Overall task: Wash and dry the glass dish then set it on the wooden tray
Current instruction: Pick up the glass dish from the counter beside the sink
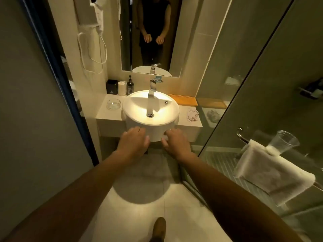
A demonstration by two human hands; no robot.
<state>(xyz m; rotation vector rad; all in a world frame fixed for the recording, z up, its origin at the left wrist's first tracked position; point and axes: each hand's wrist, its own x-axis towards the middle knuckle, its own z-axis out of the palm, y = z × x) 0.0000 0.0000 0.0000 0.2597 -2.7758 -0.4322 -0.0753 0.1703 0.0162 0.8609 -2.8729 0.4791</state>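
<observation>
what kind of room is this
Most likely a small hotel bathroom: a round basin with a tap under a wall mirror, a glass shower screen and a towel on its rail.

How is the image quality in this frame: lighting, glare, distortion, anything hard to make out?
Head view: warm, dim light; the sink bowl is blown out by glare. Wide-angle bending at the edges stretches both forearms. The glass dish is small but legible; reflections clutter the shower glass.
</observation>
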